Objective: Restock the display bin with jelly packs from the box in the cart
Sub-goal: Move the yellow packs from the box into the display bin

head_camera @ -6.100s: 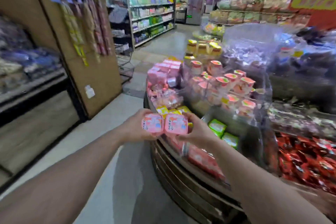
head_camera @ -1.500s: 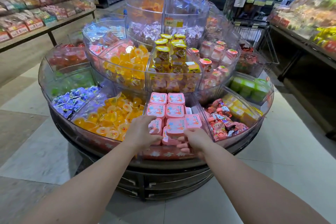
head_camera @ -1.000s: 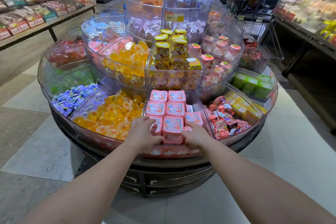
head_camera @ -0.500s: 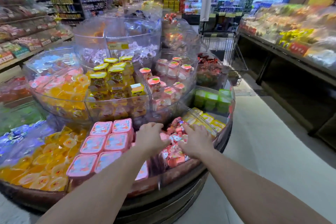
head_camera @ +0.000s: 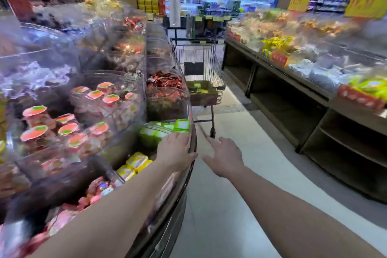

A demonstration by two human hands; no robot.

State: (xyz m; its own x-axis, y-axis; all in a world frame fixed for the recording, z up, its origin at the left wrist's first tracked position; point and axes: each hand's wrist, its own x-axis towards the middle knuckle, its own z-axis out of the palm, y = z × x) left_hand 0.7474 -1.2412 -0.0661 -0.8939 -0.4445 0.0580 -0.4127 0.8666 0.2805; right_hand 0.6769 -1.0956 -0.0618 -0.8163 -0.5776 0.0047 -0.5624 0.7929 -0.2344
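The wire shopping cart [head_camera: 199, 65] stands ahead in the aisle, just past the round display. In its basket sits a brown box [head_camera: 202, 92] with green packs showing on top. My left hand [head_camera: 174, 151] hovers over the display's outer rim [head_camera: 191, 165], fingers straight, holding nothing. My right hand [head_camera: 225, 157] is stretched out over the floor beside the rim, fingers spread and empty. The pink jelly packs [head_camera: 60, 220] lie blurred at the lower left, partly hidden by my left forearm.
The round tiered display's clear bins hold green packs [head_camera: 165, 130], yellow packs [head_camera: 135, 164], red-lidded cups [head_camera: 62, 125] and red candies [head_camera: 164, 81]. A long shelf of bagged goods [head_camera: 314, 65] lines the right side. The aisle floor [head_camera: 234, 205] runs between them to the cart.
My view has swung right, from the pink pack bin to the aisle and cart. Both hands have let go of the packs and moved right, past the display's rim, empty.
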